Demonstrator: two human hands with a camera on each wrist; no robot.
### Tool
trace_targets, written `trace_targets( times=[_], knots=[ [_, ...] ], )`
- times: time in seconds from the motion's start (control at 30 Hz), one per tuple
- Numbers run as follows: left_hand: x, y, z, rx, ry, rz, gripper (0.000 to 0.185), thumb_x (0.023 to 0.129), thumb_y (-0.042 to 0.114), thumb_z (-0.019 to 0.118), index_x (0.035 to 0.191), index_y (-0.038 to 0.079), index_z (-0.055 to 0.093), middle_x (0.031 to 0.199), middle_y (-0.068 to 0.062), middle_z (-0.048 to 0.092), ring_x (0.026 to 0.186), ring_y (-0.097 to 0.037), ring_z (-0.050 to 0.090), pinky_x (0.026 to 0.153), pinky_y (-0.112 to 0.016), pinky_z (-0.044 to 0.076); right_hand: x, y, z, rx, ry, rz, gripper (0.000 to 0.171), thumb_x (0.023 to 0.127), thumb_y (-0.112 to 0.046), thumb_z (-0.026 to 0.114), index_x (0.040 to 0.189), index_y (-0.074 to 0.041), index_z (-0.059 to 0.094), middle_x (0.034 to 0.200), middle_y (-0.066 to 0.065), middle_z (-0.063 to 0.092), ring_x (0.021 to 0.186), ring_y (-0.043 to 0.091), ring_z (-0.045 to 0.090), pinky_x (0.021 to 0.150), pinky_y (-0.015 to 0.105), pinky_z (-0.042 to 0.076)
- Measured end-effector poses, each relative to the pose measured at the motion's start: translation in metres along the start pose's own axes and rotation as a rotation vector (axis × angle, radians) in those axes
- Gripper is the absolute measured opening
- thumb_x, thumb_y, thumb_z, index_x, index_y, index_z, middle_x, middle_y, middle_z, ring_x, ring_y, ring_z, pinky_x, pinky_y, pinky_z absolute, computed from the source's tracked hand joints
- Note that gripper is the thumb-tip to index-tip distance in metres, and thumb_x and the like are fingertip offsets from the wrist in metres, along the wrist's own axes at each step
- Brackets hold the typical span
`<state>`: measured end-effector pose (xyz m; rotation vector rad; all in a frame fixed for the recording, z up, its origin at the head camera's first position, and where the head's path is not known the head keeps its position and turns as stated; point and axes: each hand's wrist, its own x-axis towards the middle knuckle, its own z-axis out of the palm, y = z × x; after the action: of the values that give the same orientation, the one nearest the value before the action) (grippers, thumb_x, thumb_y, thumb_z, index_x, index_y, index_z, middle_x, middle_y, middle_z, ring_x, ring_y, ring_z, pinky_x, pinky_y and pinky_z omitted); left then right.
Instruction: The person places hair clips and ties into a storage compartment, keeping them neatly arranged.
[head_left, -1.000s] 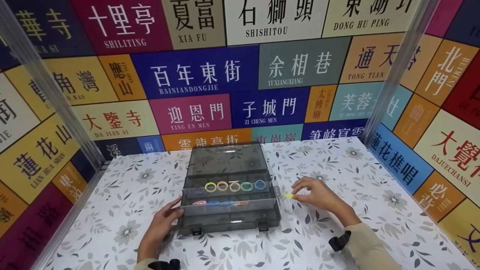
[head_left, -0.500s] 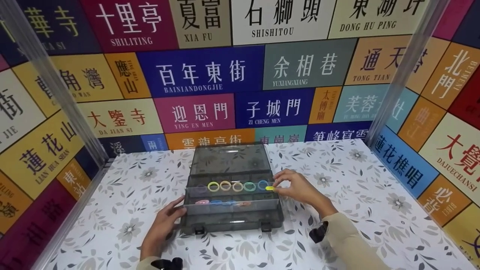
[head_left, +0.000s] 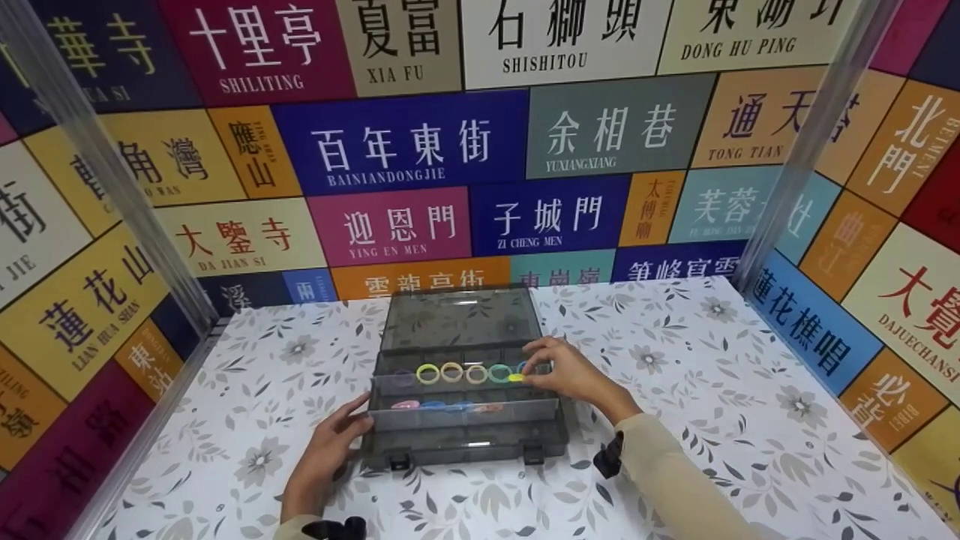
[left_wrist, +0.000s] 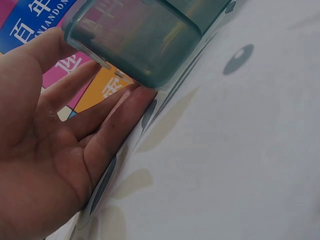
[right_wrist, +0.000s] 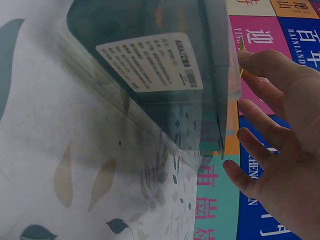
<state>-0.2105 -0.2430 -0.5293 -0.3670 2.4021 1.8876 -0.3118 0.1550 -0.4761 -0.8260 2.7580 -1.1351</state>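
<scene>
A dark translucent plastic storage box (head_left: 476,450) stands with its lid (head_left: 465,319) raised at the back. Inside, a clear divided tray (head_left: 536,409) bears a row of pastel rings, among them a green ring (head_left: 499,373). Lower in it lie small pink, blue and orange pieces (head_left: 406,406), too small to name. My right hand (head_left: 574,375) pinches a yellow ring (head_left: 516,377) between thumb and index finger over the row's right part, partly hiding a blue ring. The other right fingers spread loosely. My left hand (head_left: 326,450) rests its extended fingers against the box's left side.
The box stands on a table with a leaf-patterned white cover (head_left: 262,375). Two latches hang at its front, one being the left latch (head_left: 398,461). A printed label (right_wrist: 155,62) marks its right side. Coloured sign panels (head_left: 405,142) form the walls behind and beside.
My right hand has brought the yellow ring leftward from beside the box to over the tray. My left hand stays at the box's left side.
</scene>
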Motion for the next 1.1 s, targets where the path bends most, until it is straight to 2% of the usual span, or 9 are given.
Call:
trace_targets(
  times=[0.3,0.73,0.97,1.1],
  knots=[
    [0.002,-0.001,0.000,-0.002,0.010,-0.002,0.051,0.098,0.023,0.063,0.147,0.020,0.053,0.141,-0.022,0.059,0.129,-0.034,0.058,0.098,-0.052,0.053,0.007,0.004,0.012,-0.023,-0.074,-0.015,0.007,0.087,-0.020,0.079,0.086,-0.013,0.079,0.124,0.015,0.068,0.120,0.037,0.059,0.106,0.058,0.043],
    [-0.001,-0.002,-0.003,0.004,-0.005,0.006,0.052,0.099,0.024,0.062,0.149,0.018,0.050,0.142,-0.023,0.057,0.130,-0.036,0.057,0.097,-0.053,0.053,0.010,-0.001,0.019,-0.057,-0.130,-0.023,0.007,0.085,-0.015,0.080,0.084,-0.009,0.081,0.118,0.016,0.071,0.116,0.037,0.063,0.104,0.054,0.047],
    [-0.001,-0.005,0.000,0.017,-0.005,0.031,0.052,0.098,0.023,0.063,0.149,0.018,0.051,0.142,-0.022,0.058,0.130,-0.038,0.057,0.097,-0.053,0.054,0.008,-0.003,0.020,-0.060,-0.150,0.037,0.004,0.084,-0.010,0.079,0.080,-0.008,0.080,0.109,0.009,0.070,0.102,0.025,0.064,0.091,0.046,0.054],
    [-0.001,-0.004,0.000,0.003,-0.005,0.033,0.053,0.098,0.024,0.064,0.149,0.018,0.051,0.143,-0.022,0.057,0.132,-0.039,0.055,0.098,-0.055,0.053,0.008,-0.004,0.021,-0.055,-0.142,0.055,0.005,0.084,-0.008,0.079,0.079,-0.008,0.080,0.110,0.008,0.070,0.104,0.023,0.063,0.092,0.046,0.054]
  ],
)
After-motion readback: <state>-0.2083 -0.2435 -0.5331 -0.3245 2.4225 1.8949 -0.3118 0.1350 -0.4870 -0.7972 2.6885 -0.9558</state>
